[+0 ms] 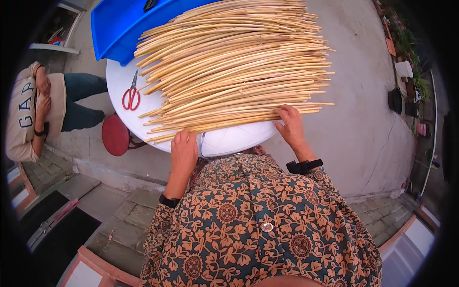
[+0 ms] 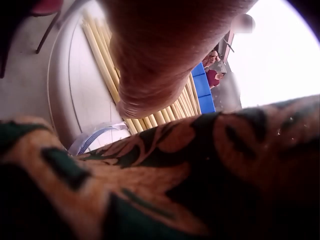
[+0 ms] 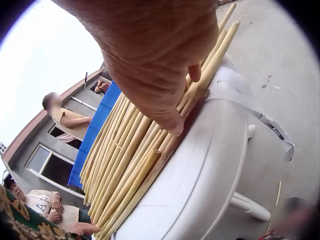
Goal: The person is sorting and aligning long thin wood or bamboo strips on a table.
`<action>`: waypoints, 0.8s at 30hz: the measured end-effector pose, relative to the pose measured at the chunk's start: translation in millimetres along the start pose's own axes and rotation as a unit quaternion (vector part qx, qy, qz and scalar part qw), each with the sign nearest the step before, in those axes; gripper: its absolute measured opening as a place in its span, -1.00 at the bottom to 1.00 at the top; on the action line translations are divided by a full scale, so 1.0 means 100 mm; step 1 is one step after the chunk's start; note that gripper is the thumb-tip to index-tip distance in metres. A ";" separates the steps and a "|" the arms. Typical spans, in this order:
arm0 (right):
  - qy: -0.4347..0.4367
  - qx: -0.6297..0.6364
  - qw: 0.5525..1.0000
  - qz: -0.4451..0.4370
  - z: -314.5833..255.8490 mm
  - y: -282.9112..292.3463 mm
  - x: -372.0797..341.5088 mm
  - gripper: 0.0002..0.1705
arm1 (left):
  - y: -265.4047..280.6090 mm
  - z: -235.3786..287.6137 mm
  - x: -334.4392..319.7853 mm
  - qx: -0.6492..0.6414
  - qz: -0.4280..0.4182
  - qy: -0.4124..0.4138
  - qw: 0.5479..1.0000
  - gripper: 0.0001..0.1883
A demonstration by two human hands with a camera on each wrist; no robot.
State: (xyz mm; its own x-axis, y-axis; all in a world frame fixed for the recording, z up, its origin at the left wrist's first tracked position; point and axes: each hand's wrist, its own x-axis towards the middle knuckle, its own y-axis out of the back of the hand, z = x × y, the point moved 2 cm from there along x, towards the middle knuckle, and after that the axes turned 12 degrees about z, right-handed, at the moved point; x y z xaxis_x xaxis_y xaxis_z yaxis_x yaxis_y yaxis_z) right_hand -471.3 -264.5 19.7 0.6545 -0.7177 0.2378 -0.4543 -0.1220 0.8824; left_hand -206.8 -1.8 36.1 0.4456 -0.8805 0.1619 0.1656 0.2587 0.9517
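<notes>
Many pale, thin sticks (image 1: 229, 71) lie side by side in a wide layer on a round white table (image 1: 229, 139). Fingertips of the left hand (image 1: 184, 152) rest at the near edge of the layer, toward its left end. Near the right end, the right hand (image 1: 290, 128) touches the nearest sticks with bent fingers. In the right wrist view the right hand (image 3: 155, 75) lies over the sticks (image 3: 125, 150), thumb and fingers apart. The left wrist view shows the left hand (image 2: 150, 60) above the sticks (image 2: 102, 55), its fingers mostly hidden.
Red-handled scissors (image 1: 131, 98) lie on the table left of the sticks. A blue bin (image 1: 114, 28) stands at the back left. A clear strip (image 3: 270, 125) hangs off the table edge. A red stool (image 1: 115, 135) and a person in a beige top (image 1: 48, 103) are at the left.
</notes>
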 end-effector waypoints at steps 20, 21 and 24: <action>0.232 0.018 0.966 -0.108 -0.45 -0.29 0.44 -0.78 | -0.39 0.31 -0.08 -0.108 0.159 0.132 0.973 -0.53; 0.240 0.019 0.965 -0.108 -0.46 -0.29 0.48 -0.78 | -0.33 0.27 -0.04 -0.102 0.181 0.152 0.966 -0.53; 0.266 0.017 0.955 -0.130 -0.46 -0.31 0.57 -0.77 | -0.24 0.18 -0.03 -0.085 0.207 0.203 0.953 -0.53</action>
State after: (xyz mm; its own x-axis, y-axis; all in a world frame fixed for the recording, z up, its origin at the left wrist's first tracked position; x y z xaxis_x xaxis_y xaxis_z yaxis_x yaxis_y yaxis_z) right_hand -391.9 -269.7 24.2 0.9583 -0.2106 0.1934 -0.2483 -0.2778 0.9280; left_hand -227.6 -12.6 17.2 0.8019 -0.4711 0.3675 0.0265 0.6425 0.7658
